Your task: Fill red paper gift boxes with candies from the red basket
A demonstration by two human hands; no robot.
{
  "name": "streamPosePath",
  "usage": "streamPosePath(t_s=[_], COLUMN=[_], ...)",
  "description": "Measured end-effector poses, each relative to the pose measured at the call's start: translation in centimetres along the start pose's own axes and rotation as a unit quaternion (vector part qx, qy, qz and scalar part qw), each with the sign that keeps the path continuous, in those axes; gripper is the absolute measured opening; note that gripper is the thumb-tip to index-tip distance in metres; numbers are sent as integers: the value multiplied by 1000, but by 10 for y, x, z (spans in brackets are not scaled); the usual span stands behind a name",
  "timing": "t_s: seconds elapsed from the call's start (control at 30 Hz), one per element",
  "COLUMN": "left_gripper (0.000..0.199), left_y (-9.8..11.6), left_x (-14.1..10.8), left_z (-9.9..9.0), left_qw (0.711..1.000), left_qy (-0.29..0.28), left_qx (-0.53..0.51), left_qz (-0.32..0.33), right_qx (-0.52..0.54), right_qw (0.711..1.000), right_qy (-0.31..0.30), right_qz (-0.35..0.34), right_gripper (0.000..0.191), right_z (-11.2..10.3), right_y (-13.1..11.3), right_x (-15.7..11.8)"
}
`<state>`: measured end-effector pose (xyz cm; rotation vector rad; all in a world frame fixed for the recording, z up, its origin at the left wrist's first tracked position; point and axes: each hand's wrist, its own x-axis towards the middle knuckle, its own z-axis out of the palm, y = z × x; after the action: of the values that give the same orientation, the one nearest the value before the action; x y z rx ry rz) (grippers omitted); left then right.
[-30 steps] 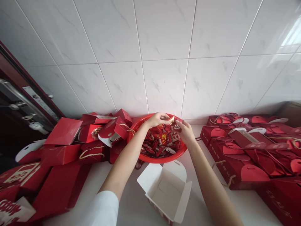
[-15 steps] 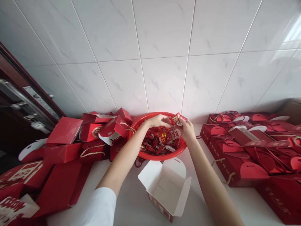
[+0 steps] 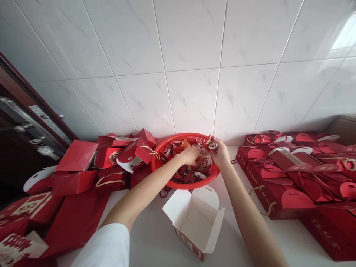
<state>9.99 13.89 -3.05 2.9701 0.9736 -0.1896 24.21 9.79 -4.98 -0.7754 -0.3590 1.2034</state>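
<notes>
A red plastic basket (image 3: 159, 148) full of small wrapped candies (image 3: 185, 174) stands against the wall. My left hand (image 3: 191, 155) is down among the candies, its fingers curled and pressed together; what they grip is hidden. At the basket's right side, my right hand (image 3: 221, 152) is closed around red-wrapped candy (image 3: 212, 145), which sticks out past the thumb. In front of the basket sits an open gift box (image 3: 196, 228), white inside and red outside, with its flaps spread. Nothing lies inside this box.
On the left, red gift boxes (image 3: 75, 154) with rope handles lie in a loose heap. Closed red boxes (image 3: 278, 193) stand in rows on the right. A tiled wall (image 3: 191, 100) rises behind, and a door with a metal lock (image 3: 47, 151) is at far left.
My left hand has moved down and right from above the basket into the candies. My right hand keeps hold of its candy, with the wrapper now turned more toward me.
</notes>
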Motion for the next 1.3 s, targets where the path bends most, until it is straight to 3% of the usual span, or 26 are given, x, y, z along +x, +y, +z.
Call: streamPosePath(t_s=[0.1,0.27,0.43,0.53,0.63,0.67,0.73,0.8,0.87,1.03,1.3], left_gripper=[15,29,25,29,40,37,28,29,35,19,27], left_y=[-9,-34,-46,-46,-38,-34,-24,-14,-6,1,13], left_x=[-1,-8,-14,-13,-8,-6,-2,2,5,6,9], left_z=[-3,-3,-2,1,4,5,7,8,9,5,11], left_qw=[998,969,946,937,952,961,983,994,995,992,985], left_qy=[28,120,131,176,221,211,132,31,-34,-82,-124], left_qx=[-21,-92,-140,-150,-127,-118,-105,-84,-48,16,81], left_qz=[-44,-193,-261,-260,-172,-132,-78,-71,-84,-89,-87], right_qx=[0,-11,-13,-12,-14,-15,-17,-18,-20,-28,-42], right_qw=[1000,1000,1000,1000,1000,1000,1000,1000,999,999,998], right_qy=[5,1,-6,-2,1,2,2,-1,-4,1,-9], right_qz=[3,-9,-14,-17,-23,-24,-23,-25,-30,-38,-50], right_gripper=[10,10,12,11,13,13,14,13,13,16,21], right_z=[1,0,-1,-1,-1,-1,-1,0,0,0,-2], right_y=[0,1,1,1,2,2,2,1,1,0,3], right_x=[0,1,2,1,1,1,0,0,-1,-3,1])
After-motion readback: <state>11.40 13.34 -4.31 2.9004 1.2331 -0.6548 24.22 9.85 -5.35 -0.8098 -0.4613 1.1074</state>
